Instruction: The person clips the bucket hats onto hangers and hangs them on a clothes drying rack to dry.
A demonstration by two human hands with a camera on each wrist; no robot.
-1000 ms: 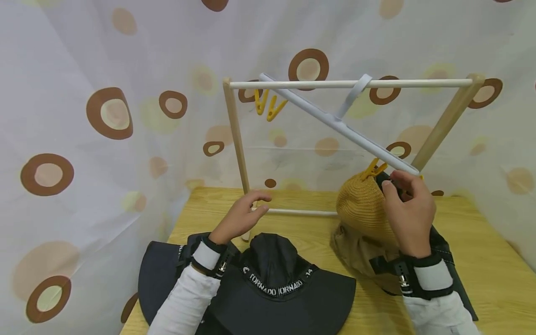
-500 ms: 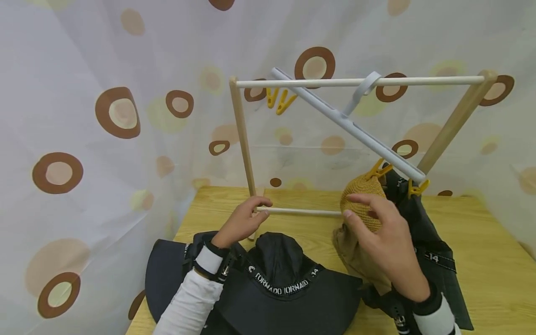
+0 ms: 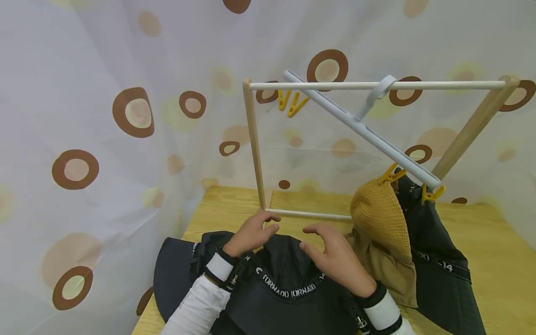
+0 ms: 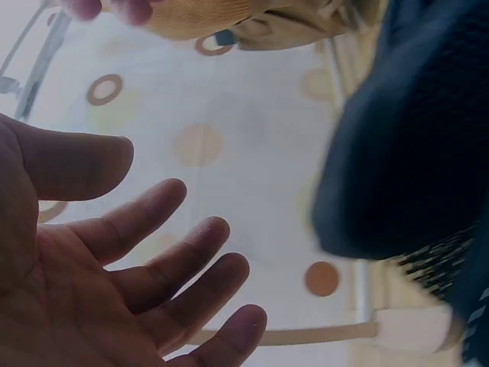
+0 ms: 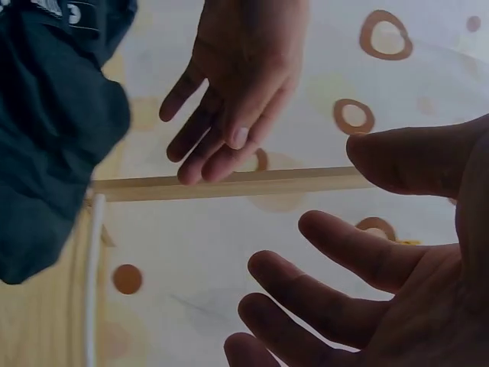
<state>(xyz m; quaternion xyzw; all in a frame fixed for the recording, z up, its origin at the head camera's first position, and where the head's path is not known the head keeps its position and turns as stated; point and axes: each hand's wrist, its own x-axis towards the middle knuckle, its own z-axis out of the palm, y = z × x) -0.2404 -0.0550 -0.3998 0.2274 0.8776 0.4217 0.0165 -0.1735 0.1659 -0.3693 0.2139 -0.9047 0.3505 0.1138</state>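
Note:
My left hand (image 3: 253, 233) hovers over the black sun hat (image 3: 272, 307) with "TORNADO" lettering, its fingers spread and loosely bent around nothing. Facing it from the right is my right hand (image 3: 335, 256), also relaxed and holding nothing, over the same hat. In both wrist views the palms are bare. A white hanger (image 3: 360, 125) hooks over the rack's top bar and tilts down to the right. From its low end a mustard knitted hat (image 3: 378, 216) with tan cloth below hangs by a yellow clip (image 3: 392, 175), beside another black hat (image 3: 444, 279) held by a second yellow clip (image 3: 432, 193).
A wood-and-white rack (image 3: 314, 86) stands on the wooden table (image 3: 498, 242). Two yellow clips (image 3: 295, 104) dangle at the hanger's raised left end. A dark navy brim (image 3: 171, 274) lies at the left. A dotted curtain (image 3: 125, 46) closes off the back and left.
My right hand has left the clip end of the hanger and moved left and down over the black hat. The left hand stays near the same place. The view has shifted slightly left.

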